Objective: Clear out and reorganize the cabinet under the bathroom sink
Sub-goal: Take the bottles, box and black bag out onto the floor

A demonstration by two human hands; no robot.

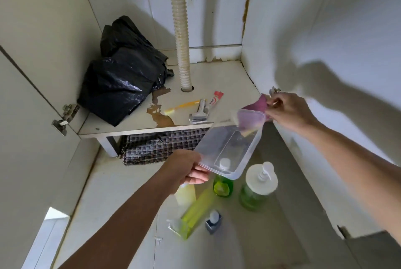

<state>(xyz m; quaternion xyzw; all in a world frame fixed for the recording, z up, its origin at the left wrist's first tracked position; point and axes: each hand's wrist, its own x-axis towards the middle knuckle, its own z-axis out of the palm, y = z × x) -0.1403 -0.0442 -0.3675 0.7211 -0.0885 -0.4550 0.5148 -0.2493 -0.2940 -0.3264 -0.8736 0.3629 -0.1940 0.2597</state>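
Holding the clear plastic container (227,151) by its near corner, the left hand (188,171) has its fingers curled under the rim, at the lower centre of the frame. The container is tilted, with its open side toward the right of the frame. The right hand (286,109), at the right middle, pinches a purple cloth or sponge (256,106) at the far edge of the container; it is blurred, so I cannot tell exactly what it is, or whether it goes in or comes out.

To do this step well, I think the left hand should keep the container steady and more level, so that nothing slides out. The right hand should release the purple thing only when it is well inside the walls.

Beyond the hands, on the cabinet floor (217,77), lie a toothbrush (182,106), a razor (199,114) and a toothpaste tube (214,99), near the drain hose (182,36). They probably belong in the container next. A black plastic bag (121,73) sits at the upper left.

Below the container, on the tiled floor, stand a green pump bottle (258,188) and other bottles; the container should not knock them.
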